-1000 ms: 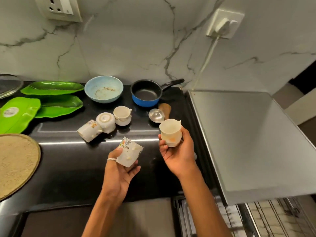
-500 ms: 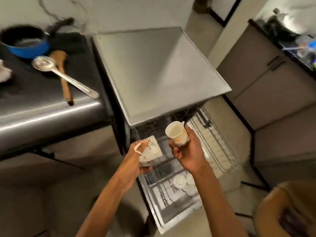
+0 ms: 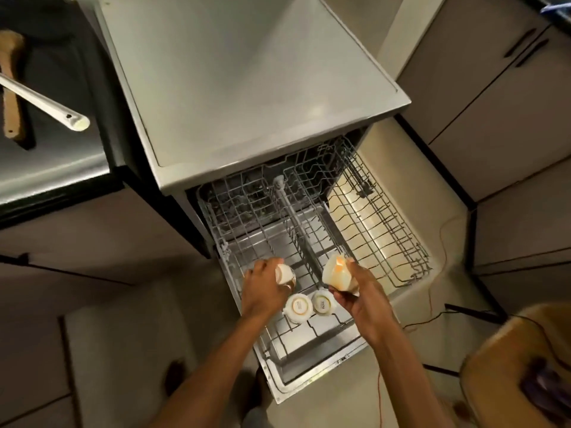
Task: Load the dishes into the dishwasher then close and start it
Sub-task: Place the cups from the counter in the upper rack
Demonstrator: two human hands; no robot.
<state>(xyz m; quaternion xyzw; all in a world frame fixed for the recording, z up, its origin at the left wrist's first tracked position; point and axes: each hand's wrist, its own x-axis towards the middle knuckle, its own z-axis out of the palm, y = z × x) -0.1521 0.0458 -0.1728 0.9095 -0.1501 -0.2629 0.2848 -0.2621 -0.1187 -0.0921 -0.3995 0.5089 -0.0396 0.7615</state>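
Note:
The dishwasher (image 3: 247,97) stands open with its wire rack (image 3: 383,230) pulled out over the lowered door. My left hand (image 3: 262,288) grips a small white cup (image 3: 284,273), tipped over, low at the rack's front left. My right hand (image 3: 358,291) holds a second white cup (image 3: 335,271) with orange stains, tilted on its side just above the rack's middle divider. Two white cups (image 3: 298,307) (image 3: 323,302) sit upside down in the rack between my hands.
A steel ladle (image 3: 46,103) and a wooden spatula (image 3: 10,88) lie on the black counter (image 3: 52,168) at the upper left. Grey cabinets (image 3: 500,97) stand to the right. Thin cables trail on the floor at the right. A brown rounded object (image 3: 522,366) sits at lower right.
My view swung from the counter down to the dishwasher. Both hands carried their cups from the counter down to the pulled-out rack and tipped them over.

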